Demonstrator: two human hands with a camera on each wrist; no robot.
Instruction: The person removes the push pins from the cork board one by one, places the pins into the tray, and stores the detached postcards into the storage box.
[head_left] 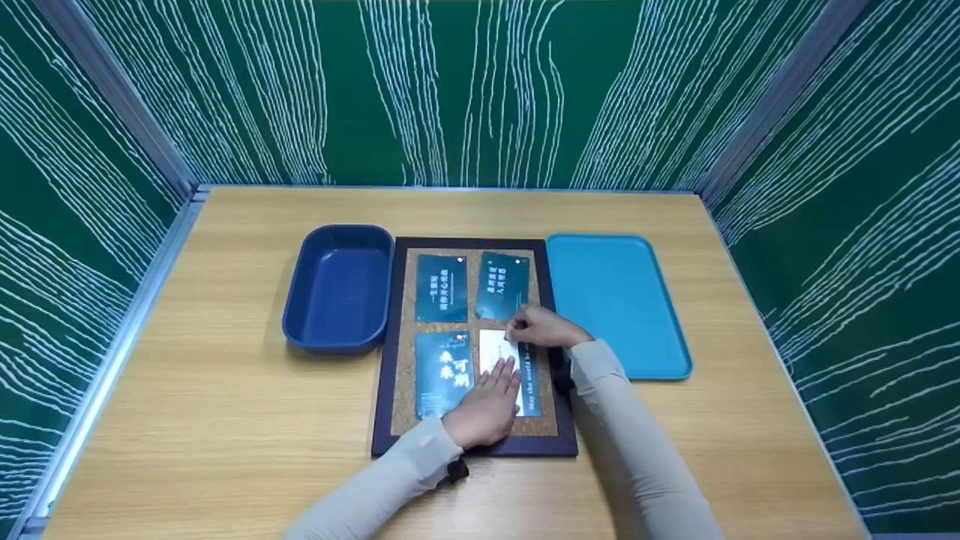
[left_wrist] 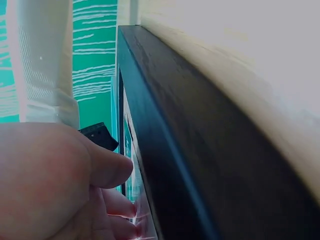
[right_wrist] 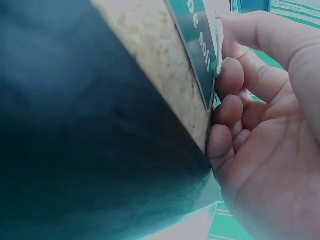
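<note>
A cork board [head_left: 472, 326] in a dark frame lies on the table with green printed cards on it. My left hand [head_left: 487, 401] rests with fingers extended on the lower-right card [head_left: 529, 390], which is part white and part green with lettering along its side. In the left wrist view, the left hand [left_wrist: 65, 185] reaches over the frame [left_wrist: 165, 125]. At that card's top edge, my right hand [head_left: 546, 328] has its fingers curled and its thumb and index finger pinching a small pale, clear piece [right_wrist: 218, 37], mostly hidden; I cannot tell its kind.
Left of the board stands a deep dark-blue bin [head_left: 337, 289]. A flat light-blue tray [head_left: 619, 304] lies against its right side. Three other cards are on the cork: upper left [head_left: 441, 289], upper right [head_left: 502, 285] and lower left [head_left: 439, 375]. Green walls with white lines enclose the table.
</note>
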